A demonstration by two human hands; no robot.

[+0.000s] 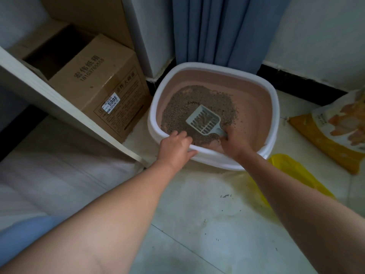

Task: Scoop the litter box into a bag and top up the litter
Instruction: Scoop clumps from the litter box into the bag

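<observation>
The litter box point(274, 107) is pink inside with a white rim and stands on the floor by the curtain. Grey-brown litter point(189, 103) covers its left and middle. My right hand point(234, 142) grips the handle of a pale grey slotted scoop point(203, 119), whose head lies flat on the litter. My left hand point(174, 148) grasps the box's near rim, fingers over the edge. A yellow plastic bag point(292, 173) lies crumpled on the floor just right of my right forearm. An orange and white litter sack point(335, 127) lies at the right.
A cardboard box point(102, 84) stands left of the litter box, behind a slanting white board point(59, 107). Blue curtain point(215, 30) and white wall back the box. The pale tiled floor point(197, 224) carries a few scattered litter grains.
</observation>
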